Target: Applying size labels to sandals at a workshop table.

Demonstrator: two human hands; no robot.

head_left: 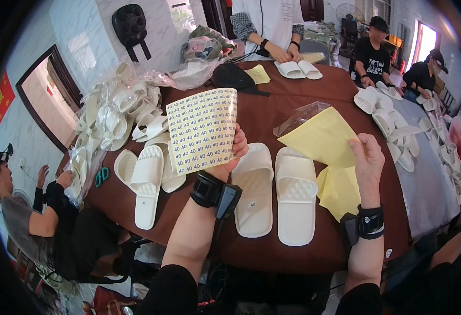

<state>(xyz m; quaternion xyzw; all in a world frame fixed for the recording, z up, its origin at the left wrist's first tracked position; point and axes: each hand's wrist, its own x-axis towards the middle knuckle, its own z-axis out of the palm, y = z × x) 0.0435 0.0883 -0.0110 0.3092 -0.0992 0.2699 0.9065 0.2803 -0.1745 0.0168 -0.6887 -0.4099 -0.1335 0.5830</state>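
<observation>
My left hand [236, 149] grips a pale yellow sheet of stickers [201, 128], printed with rows of small dark marks, and holds it up over the table. In my right hand [370, 157], a plain yellow sheet of paper [322, 137] is pinched at its corner between thumb and fingers. Between my wrists lie a left white slipper [253, 210], with a small sticker on its insole, and a right white slipper [296, 210], where no sticker shows. Beneath the plain sheet rests another creased yellow paper [340, 194]. Left of my left forearm lies another white slipper [147, 197] bearing a sticker.
A brown cloth covers the table [188, 226]. Bagged white slippers [117, 110] heap up at the left, near teal scissors [101, 177]. A black cap [233, 76] lies at the back. More slippers [388, 121] line the right. Several people handle slippers around the table.
</observation>
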